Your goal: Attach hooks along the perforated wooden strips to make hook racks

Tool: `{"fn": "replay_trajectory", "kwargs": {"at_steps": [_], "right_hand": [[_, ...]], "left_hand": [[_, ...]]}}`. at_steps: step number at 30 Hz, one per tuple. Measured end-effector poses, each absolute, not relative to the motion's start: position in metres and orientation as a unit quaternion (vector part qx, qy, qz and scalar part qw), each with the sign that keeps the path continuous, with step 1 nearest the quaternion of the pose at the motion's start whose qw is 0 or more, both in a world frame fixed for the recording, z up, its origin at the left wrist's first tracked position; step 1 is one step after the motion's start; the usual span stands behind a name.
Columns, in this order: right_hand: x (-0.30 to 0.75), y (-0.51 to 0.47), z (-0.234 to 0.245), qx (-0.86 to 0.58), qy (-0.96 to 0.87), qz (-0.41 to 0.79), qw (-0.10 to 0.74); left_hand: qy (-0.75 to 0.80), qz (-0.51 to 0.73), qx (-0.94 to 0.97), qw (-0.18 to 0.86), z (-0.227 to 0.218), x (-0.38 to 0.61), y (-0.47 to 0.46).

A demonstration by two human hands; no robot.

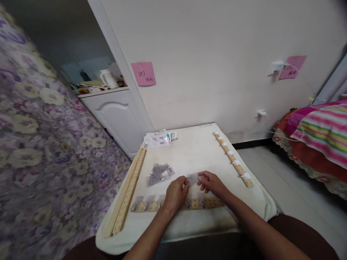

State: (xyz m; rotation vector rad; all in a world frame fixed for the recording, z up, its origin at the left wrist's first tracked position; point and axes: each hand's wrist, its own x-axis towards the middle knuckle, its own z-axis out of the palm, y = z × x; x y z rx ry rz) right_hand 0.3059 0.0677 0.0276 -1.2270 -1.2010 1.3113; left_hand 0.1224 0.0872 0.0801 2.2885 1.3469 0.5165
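Observation:
Both my hands meet over the middle of a white padded board (189,151) on my lap. My left hand (175,195) and my right hand (211,183) pinch a small clear plastic bag (193,177) between their fingertips. Just below them lies a perforated wooden strip (208,203) crosswise, with small metal clips set along it. A pile of clear bags with metal parts (159,173) lies left of my hands.
Two long perforated strips (127,191) lie along the board's left edge. Another strip with white pieces (233,160) runs along the right side. Printed packets (158,139) sit at the far edge. A floral bedspread (40,144) is left, a striped blanket (322,130) right, a wall ahead.

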Motion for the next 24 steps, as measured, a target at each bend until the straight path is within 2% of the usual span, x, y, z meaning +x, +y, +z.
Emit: {"fn": "replay_trajectory", "kwargs": {"at_steps": [11,20,22,24], "right_hand": [[0.312,0.073,0.021,-0.551,-0.479,0.469,0.497],[0.300,0.082,0.016,-0.574,-0.498,0.469,0.451],[0.299,0.083,0.013,-0.580,-0.538,0.435,0.431],[0.301,0.080,0.017,-0.602,-0.580,0.343,0.428]], "left_hand": [[0.491,0.212,0.811,0.239,0.080,0.123,0.076],[0.530,0.285,0.737,0.307,0.083,0.103,0.075],[0.534,0.306,0.712,0.339,0.081,0.102,0.073],[0.537,0.326,0.678,0.381,0.079,0.102,0.070]]}}
